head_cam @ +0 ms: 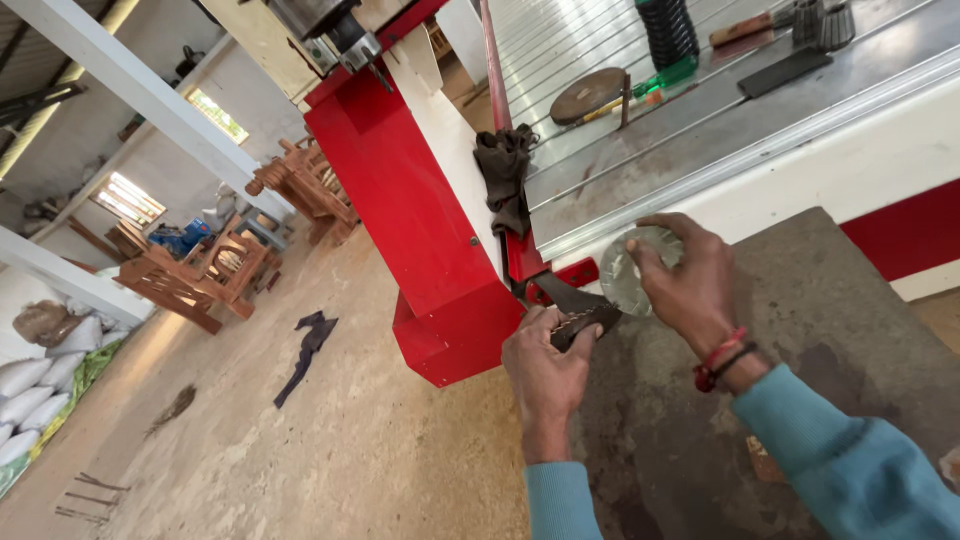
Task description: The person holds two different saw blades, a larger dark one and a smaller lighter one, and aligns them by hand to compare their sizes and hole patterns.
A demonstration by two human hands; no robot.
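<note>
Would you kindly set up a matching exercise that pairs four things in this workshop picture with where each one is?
Things:
1. dark-handled tool
2. round grey disc
3. dark rag
4. dark cloth

Places:
A. lying on the concrete floor
B. draped over the edge of the machine bed
C. gripped in the left hand
D. held by the right hand

Pairs: 1-C, 2-D, 3-B, 4-A
</note>
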